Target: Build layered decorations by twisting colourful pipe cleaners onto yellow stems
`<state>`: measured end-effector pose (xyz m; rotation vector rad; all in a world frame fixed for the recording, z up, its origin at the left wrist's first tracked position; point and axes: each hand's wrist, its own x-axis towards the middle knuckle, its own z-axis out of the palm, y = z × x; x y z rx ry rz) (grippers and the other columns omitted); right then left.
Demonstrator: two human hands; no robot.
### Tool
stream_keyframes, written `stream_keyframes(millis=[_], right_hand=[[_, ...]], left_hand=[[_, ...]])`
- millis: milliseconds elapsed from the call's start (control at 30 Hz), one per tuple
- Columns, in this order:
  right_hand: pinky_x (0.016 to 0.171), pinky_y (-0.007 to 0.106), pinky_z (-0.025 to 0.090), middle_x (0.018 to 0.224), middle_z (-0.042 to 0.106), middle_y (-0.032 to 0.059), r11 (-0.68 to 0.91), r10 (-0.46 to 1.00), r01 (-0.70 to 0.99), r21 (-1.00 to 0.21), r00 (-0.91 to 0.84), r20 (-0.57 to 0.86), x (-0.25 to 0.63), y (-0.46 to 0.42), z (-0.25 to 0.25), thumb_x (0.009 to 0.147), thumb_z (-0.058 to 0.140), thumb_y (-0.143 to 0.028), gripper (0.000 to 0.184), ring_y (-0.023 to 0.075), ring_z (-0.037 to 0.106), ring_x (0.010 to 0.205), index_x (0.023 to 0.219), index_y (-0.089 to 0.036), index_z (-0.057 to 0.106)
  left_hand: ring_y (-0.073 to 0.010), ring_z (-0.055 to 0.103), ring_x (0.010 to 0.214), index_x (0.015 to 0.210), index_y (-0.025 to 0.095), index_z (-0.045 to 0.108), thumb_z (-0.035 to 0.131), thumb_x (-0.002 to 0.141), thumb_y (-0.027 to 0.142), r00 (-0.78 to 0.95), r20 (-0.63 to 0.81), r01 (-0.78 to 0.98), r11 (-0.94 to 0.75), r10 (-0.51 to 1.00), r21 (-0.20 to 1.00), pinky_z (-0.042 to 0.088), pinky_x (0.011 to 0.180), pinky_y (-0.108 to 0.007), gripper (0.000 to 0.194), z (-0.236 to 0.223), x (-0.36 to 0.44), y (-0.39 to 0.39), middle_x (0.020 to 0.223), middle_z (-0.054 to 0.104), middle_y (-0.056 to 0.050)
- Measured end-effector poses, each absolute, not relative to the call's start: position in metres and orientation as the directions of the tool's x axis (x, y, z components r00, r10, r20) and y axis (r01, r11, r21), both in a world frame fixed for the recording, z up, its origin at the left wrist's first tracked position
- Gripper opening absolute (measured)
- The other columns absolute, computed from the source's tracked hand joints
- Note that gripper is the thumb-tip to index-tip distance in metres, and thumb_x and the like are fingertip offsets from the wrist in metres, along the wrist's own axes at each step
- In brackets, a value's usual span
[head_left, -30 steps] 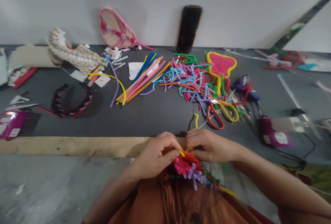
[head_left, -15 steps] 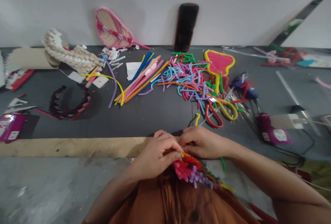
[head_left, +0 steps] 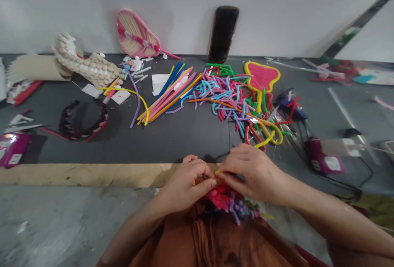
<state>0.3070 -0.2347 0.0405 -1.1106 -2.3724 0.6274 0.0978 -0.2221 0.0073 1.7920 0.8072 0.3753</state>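
My left hand (head_left: 186,185) and my right hand (head_left: 250,172) meet just past the table's wooden front edge (head_left: 80,174), above my lap. Both pinch a multicoloured pipe-cleaner piece (head_left: 229,203) of red, pink and purple loops. A short yellow pipe cleaner end (head_left: 218,172) shows between the fingertips of both hands. The left thumb presses down on the piece; the right fingers curl over its top. Most of the piece is hidden beneath my hands.
On the dark mat (head_left: 184,135) lie a heap of curled pipe cleaners (head_left: 229,94), a bundle of straight ones (head_left: 170,94), a pink and yellow shape (head_left: 261,76), a dark headband (head_left: 83,121), a glue gun (head_left: 291,104), purple packets (head_left: 324,158) and a black phone (head_left: 223,33) leaning on the wall.
My right hand has shifted forward and over the piece, covering the yellow and red pipe cleaners that lay on the mat behind it. The left hand has stayed almost in place.
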Motion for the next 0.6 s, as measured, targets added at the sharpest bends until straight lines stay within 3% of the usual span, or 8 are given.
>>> stream_keyframes(millis=[167, 267, 400, 600], right_hand=[[0.058, 0.03, 0.027, 0.058, 0.056, -0.001, 0.693, 0.713, 0.588, -0.416, -0.645, 0.276, 0.3, -0.244, 0.047, 0.09, 0.048, -0.015, 0.026, 0.0131, 0.044, 0.057, 0.067, -0.018, 0.061], [0.059, 0.031, 0.027, 0.06, 0.058, -0.0004, 0.748, 0.655, 0.552, -0.369, -0.703, 0.275, 0.304, -0.248, 0.05, 0.088, 0.046, -0.011, 0.022, 0.0144, 0.044, 0.058, 0.076, -0.018, 0.064], [0.06, 0.032, 0.027, 0.064, 0.061, 0.0004, 0.76, 0.636, 0.546, -0.352, -0.735, 0.234, 0.31, -0.251, 0.049, 0.089, 0.046, -0.012, 0.021, 0.0154, 0.045, 0.062, 0.088, -0.018, 0.066], [0.06, 0.03, 0.028, 0.067, 0.06, 0.002, 0.71, 0.686, 0.57, -0.413, -0.693, 0.221, 0.315, -0.251, 0.042, 0.093, 0.045, -0.016, 0.023, 0.0152, 0.046, 0.063, 0.087, -0.016, 0.067]], left_hand=[[-0.0123, 0.054, 0.077, 0.075, 0.018, 0.058, 0.057, 0.085, 0.021, 0.677, -0.162, 0.367, -0.138, 0.718, 0.92, 0.034, 0.095, -0.032, 0.01, 0.005, 0.099, -0.223, 0.075, 0.064, 0.003], [-0.0151, 0.055, 0.083, 0.076, 0.017, 0.062, 0.058, 0.083, 0.023, 0.65, -0.212, 0.389, -0.08, 0.729, 0.918, 0.038, 0.086, -0.03, 0.01, 0.006, 0.096, -0.223, 0.077, 0.064, 0.001], [-0.0162, 0.056, 0.086, 0.082, 0.017, 0.066, 0.058, 0.085, 0.026, 0.661, -0.247, 0.402, -0.056, 0.708, 0.914, 0.041, 0.08, -0.027, 0.012, 0.007, 0.094, -0.222, 0.084, 0.067, -0.002], [-0.0157, 0.06, 0.095, 0.111, 0.021, 0.066, 0.05, 0.092, 0.029, 0.758, -0.257, 0.368, -0.067, 0.6, 0.927, 0.041, 0.089, -0.027, 0.026, 0.011, 0.092, -0.212, 0.1, 0.07, -0.003]])
